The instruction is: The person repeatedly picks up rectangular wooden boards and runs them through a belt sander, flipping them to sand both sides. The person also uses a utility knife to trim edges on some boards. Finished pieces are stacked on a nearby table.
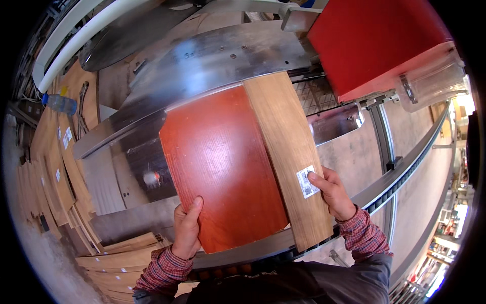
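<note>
My left hand (188, 227) grips the near left edge of a reddish-brown wooden panel (223, 167), thumb on top and the other fingers hidden beneath. A lighter brown wooden board (288, 147) lies lengthwise along the panel's right side, partly over or against it; I cannot tell which. My right hand (331, 192) holds that board by its right edge, thumb on a white printed label (307, 181). The far ends of both pieces reach the grey metal machine table (212, 61).
A large red machine housing (377, 43) with a clear plastic guard (430, 76) stands at the far right. A metal rail (405, 167) curves along the right. Stacked boards (114, 263) lie at the near left, and a plastic bottle (62, 104) stands farther left.
</note>
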Motion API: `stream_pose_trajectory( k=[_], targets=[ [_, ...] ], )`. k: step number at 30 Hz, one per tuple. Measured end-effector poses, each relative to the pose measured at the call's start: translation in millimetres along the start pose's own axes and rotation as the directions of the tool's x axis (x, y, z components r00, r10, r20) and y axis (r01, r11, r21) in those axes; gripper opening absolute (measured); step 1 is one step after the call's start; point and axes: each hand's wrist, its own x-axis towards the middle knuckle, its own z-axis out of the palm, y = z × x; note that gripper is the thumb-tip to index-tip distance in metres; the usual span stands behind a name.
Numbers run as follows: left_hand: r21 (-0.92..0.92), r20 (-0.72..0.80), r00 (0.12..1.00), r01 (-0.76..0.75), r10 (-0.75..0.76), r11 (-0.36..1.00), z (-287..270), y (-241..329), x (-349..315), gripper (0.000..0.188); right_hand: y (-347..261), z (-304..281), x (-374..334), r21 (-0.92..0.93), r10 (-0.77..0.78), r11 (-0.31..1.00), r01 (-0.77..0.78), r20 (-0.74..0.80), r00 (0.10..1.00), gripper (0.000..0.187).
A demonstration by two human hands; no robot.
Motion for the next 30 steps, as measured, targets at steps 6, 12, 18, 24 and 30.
stream_pose_trajectory(
  k=[6,12,18,24,30],
  targets=[
    [0.018,0.013,1.0,0.007,-0.007,1.0,31,-13,6,0.028,-8,-35,1,-0.003,-0.008,1.0,0.008,-0.008,1.0,0.041],
    [0.002,0.016,1.0,0.021,-0.021,1.0,74,-30,13,0.027,-24,-77,3,-0.04,-0.013,0.999,0.014,0.008,1.0,0.041],
    [-0.016,0.049,0.999,0.022,-0.021,1.0,118,-63,27,0.027,-37,-134,5,-0.032,-0.022,0.999,0.021,-0.022,1.0,0.045],
    [-0.092,0.118,0.993,0.024,-0.014,0.995,182,-92,41,0.03,-62,-196,5,-0.102,-0.043,0.994,0.037,-0.057,0.997,0.051],
    [-0.11,0.125,0.992,-0.002,0.016,0.994,251,-123,53,0.031,-78,-269,7,-0.108,-0.055,0.993,0.048,-0.06,0.997,0.051]
  ],
)
